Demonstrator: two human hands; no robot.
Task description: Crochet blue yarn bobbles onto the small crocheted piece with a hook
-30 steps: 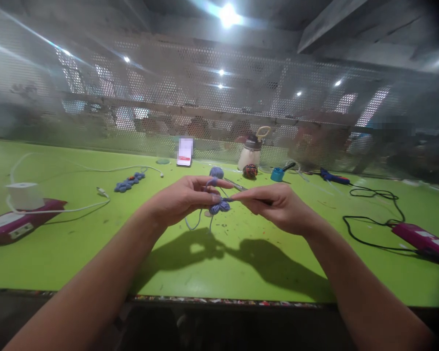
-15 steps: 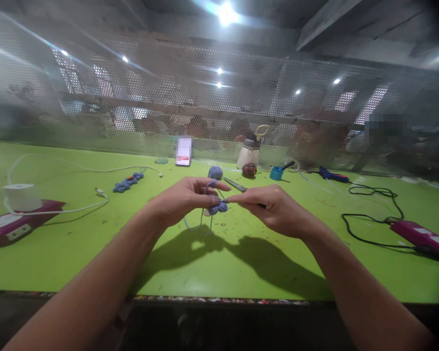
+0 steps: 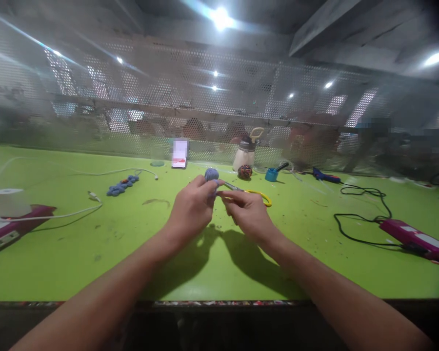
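My left hand (image 3: pixel 193 207) is closed on a small lilac-blue crocheted piece, now mostly hidden behind the fingers. A strand of the same yarn (image 3: pixel 216 182) runs over its index finger. My right hand (image 3: pixel 249 212) pinches a thin crochet hook (image 3: pixel 218 193), whose tip meets the work between the two hands. Just beyond my left hand lies a lilac-blue yarn ball (image 3: pixel 211 174). Scissors (image 3: pixel 266 198) with yellow handles rest on the table behind my right hand, partly covered by it.
On the green table (image 3: pixel 95 263) lie a blue crocheted strip (image 3: pixel 123 185), a phone (image 3: pixel 179 153), a bottle (image 3: pixel 244 157), a dark multicoloured ball (image 3: pixel 245 171), a turquoise container (image 3: pixel 271 174) and a blue glue gun (image 3: pixel 325 176). Magenta power strips (image 3: pixel 413 238) and cables flank both sides.
My left hand has turned so its back faces me, hiding the crocheted piece. My right hand has shifted left and closer to it, uncovering the scissors' yellow handles. The view has shifted slightly.
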